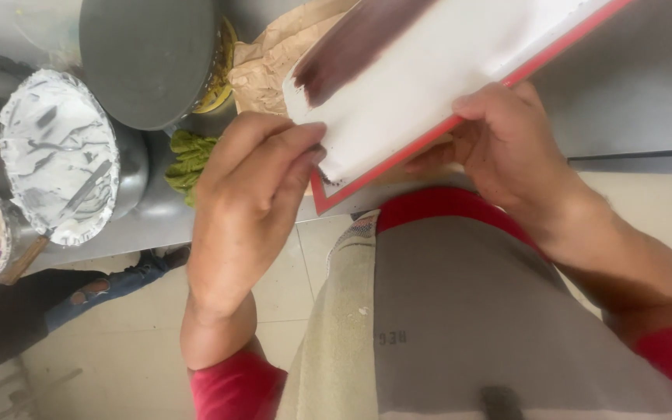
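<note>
The board (445, 70) under my fingers is white with a red edge and a dark maroon-brown painted streak. My sleeves are red, my apron (460, 327) grey and beige. The bowl (56, 148) is smeared white and grey; the rag (188, 159) is green, the paper (270, 66) tan.

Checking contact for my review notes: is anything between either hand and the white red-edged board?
Nothing visible. The left hand pinches the corner of the white board directly, and the right hand grips its red lower edge. The green cloth and paint tub lie off to the side.
</note>
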